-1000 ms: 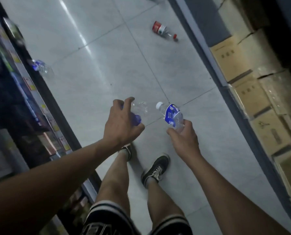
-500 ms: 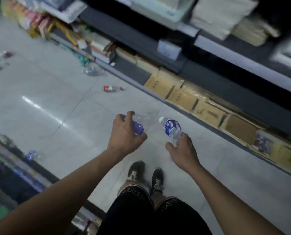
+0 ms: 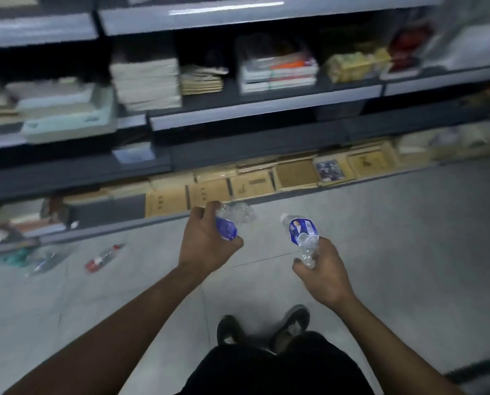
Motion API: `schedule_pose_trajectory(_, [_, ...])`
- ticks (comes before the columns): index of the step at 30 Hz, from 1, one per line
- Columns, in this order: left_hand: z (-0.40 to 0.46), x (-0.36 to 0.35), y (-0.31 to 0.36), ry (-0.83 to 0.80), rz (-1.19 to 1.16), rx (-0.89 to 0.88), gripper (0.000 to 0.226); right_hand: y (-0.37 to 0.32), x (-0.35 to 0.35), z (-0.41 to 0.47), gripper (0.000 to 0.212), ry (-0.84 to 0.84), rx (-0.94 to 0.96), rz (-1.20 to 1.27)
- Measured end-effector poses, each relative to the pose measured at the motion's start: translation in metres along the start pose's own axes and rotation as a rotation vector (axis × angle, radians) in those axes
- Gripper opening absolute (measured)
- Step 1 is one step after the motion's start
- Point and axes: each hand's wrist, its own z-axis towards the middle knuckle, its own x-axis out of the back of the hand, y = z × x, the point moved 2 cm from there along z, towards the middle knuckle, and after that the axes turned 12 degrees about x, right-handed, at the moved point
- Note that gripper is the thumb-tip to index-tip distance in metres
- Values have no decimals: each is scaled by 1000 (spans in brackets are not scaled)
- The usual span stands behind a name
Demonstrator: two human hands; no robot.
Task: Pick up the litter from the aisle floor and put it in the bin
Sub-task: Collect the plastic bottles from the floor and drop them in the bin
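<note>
Plastic bottles fill both fists: left hand grips a crumpled bottle, right hand a labelled bottle.

One crushed bottle sits in the left hand, another bottle in the right hand. Left of the left fingers, a floor bottle lies near the shelving.

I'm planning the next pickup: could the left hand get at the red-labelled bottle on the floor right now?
Probably not as things stand. The left hand is already closed on a crushed plastic bottle, and the red-labelled bottle lies on the floor well off to the left, below it. The floor between looks clear, though.
</note>
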Motion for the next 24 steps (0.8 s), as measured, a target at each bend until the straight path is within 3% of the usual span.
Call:
schedule_pose_trajectory(8, [-15, -88, 141, -182, 211, -278, 92, 85, 101, -51, 28, 352, -238, 135])
schedule_pose_trajectory(17, [-77, -212, 301, -359, 205, -620, 86, 197, 212, -111, 25, 623, -411, 216])
schedule_pose_trajectory(24, [-120, -273, 381, -496, 229, -752, 77, 246, 262, -148, 26, 771, -546, 225])
